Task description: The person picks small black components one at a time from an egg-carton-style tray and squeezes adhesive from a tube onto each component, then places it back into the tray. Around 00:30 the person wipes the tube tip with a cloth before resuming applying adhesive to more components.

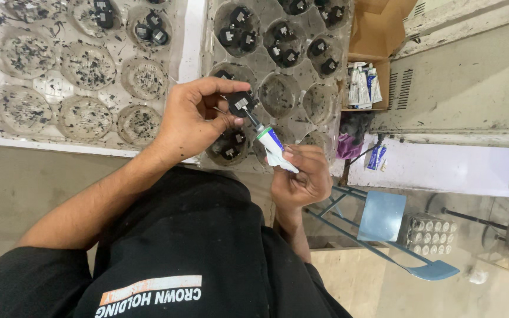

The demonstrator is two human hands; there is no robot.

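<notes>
Black plastic part (241,103) sits pinched in the left hand (192,121), just above the right hand (300,176), whose fingers are curled tight round a small glue tube (271,141) with its nozzle touching the part. Squeezing too hard could probably flood glue onto the fingers (231,122) or drip it into the tray (278,94) beneath both hands.

Bench (443,168): white top, stained dark along the edges.
Floor (13,182): grey-brown and plain on the left, pale beige (354,282) lower right.
Chair (384,215): blue, with thin metal legs.
</notes>
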